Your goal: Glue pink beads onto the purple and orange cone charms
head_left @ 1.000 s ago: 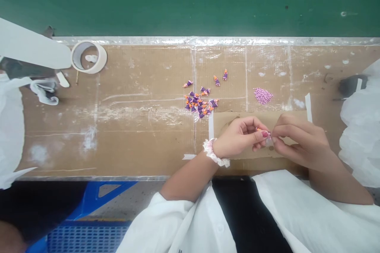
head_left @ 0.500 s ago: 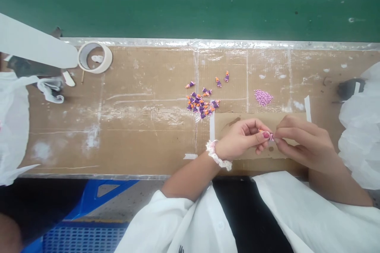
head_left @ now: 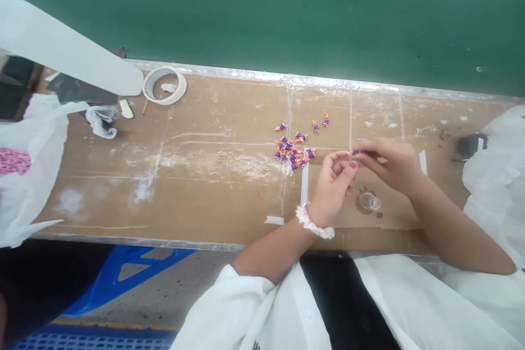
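1 small purple piece (head_left: 357, 152) lies at the fingertips of the right hand (head_left: 394, 161), whose thumb and fingers close on it over the right half of the counter (head_left: 221, 208). The left hand (head_left: 334, 180) meets it there, fingers curled and thumb bent toward them; I cannot tell whether it grips the piece too. A ruffled white scrunchie (head_left: 315, 223) circles the left wrist.

Beyond the left hand lies a loose heap of purple figurines (head_left: 294, 154) with orange tops, 3 more set apart toward the far edge. A few pink beads (head_left: 362, 140) peek past the right hand, which blocks the view behind it. Nearer the front edge, a clear round container (head_left: 371, 202) rests on a dark stain on a taped cardboard sheet (head_left: 394, 220).

By the far left corner, a roll of tape (head_left: 180, 90) touches a smooth white panel (head_left: 82, 46). Crumpled white sheeting (head_left: 498, 175) bunches at the right end.
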